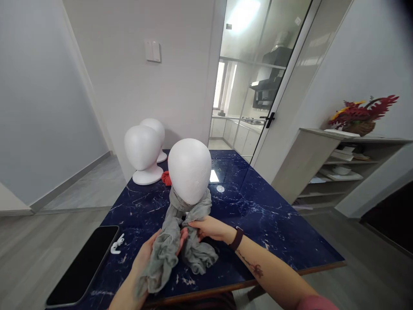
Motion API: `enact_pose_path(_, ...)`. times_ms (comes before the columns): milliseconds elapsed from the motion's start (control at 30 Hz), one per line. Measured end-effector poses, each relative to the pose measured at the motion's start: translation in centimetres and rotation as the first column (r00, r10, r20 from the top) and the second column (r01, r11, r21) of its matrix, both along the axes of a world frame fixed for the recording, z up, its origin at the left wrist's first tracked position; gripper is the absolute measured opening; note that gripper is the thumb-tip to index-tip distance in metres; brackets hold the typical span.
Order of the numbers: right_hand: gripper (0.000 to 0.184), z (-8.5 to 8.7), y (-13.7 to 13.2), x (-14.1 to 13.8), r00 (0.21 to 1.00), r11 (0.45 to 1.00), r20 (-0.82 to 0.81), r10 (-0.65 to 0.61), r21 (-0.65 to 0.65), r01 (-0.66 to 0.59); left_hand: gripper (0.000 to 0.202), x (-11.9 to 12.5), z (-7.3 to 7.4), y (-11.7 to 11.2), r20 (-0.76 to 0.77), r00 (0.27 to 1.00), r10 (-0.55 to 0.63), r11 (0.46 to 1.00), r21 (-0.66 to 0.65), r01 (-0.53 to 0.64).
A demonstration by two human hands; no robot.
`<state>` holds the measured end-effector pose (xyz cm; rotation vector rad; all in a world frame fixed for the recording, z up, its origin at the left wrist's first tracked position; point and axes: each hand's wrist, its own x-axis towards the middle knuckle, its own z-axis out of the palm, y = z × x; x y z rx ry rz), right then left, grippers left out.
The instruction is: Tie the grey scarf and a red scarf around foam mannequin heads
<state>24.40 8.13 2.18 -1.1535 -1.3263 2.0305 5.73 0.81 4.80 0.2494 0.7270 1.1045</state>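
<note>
A grey scarf (pixel 163 249) is wrapped around the neck of a white foam mannequin head (pixel 189 170), which stands upright on the table. Both tails of the scarf hang down its front toward me. My left hand (pixel 145 255) is closed on the left tail, and the cloth covers most of its fingers. On the other side, my right hand (pixel 211 228) grips the scarf just below the neck, where the two tails come together. Its fingertips are partly hidden by the folds.
Two more white foam heads (pixel 142 148) stand at the back left, near a red cloth (pixel 166 178). A black phone or tablet (pixel 84 265) and white earbuds (pixel 117 244) lie at the left of the dark blue marbled table (pixel 258 215).
</note>
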Motion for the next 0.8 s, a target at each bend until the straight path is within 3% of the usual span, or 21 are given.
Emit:
enact_pose_path(100, 0.04, -0.3, -0.7, -1.4, 0.983, 0.988, -0.185, -0.004, -0.154, -0.025, 0.045, 2.1, 0.2, -1.4, 0.109, 0.989, -0.104, 0.964, -0.232, 0.128)
enact_pose_path(167, 0.055, 0.0, -1.5, -1.9, 0.976, 0.964, -0.218, 0.016, -0.254, -0.073, 0.042, 3.4, 0.3, -2.1, 0.134, 0.989, -0.069, 0.943, -0.314, 0.108)
enact_pose_path(267, 0.047, 0.5, -2.6, -2.1, 0.985, 0.984, -0.169, 0.039, -0.164, -0.067, 0.033, 4.7, 0.0, -2.6, 0.084, 0.996, -0.011, 0.942, -0.335, 0.038)
enact_pose_path(333, 0.037, 0.8, -3.1, -2.2, 0.976, 0.998, -0.206, 0.063, -0.006, -0.066, 0.028, 4.7, -0.4, -2.7, -0.018, 0.996, 0.083, 0.944, -0.318, -0.084)
enact_pose_path(433, 0.045, 1.0, -3.3, -2.5, 0.934, 0.994, -0.351, 0.07, 0.108, -0.033, 0.037, 4.1, -0.5, -2.6, -0.151, 0.967, 0.206, 0.942, -0.239, -0.238)
enact_pose_path(533, 0.052, 1.0, -3.0, -2.6, 0.91, 0.994, -0.415, -0.011, 0.093, 0.055, 0.032, 3.2, -0.3, -2.1, -0.13, 0.973, 0.192, 0.963, -0.166, -0.212)
enact_pose_path(600, 0.052, 0.9, -2.8, -2.5, 0.915, 0.995, -0.402, -0.024, 0.079, 0.061, 0.026, 2.8, -0.3, -1.6, -0.154, 0.958, 0.243, 0.952, -0.154, -0.266)
enact_pose_path(733, 0.049, 0.5, -2.8, -1.8, 0.948, 0.996, -0.315, 0.046, 0.082, -0.021, 0.021, 2.1, -0.9, -1.1, -0.357, 0.828, 0.433, 0.882, -0.02, -0.47)
enact_pose_path(800, 0.048, 0.4, -2.7, -1.3, 0.964, 0.995, -0.255, 0.077, 0.081, -0.058, 0.023, 1.4, -1.3, -1.4, -0.419, 0.767, 0.486, 0.857, 0.057, -0.512)
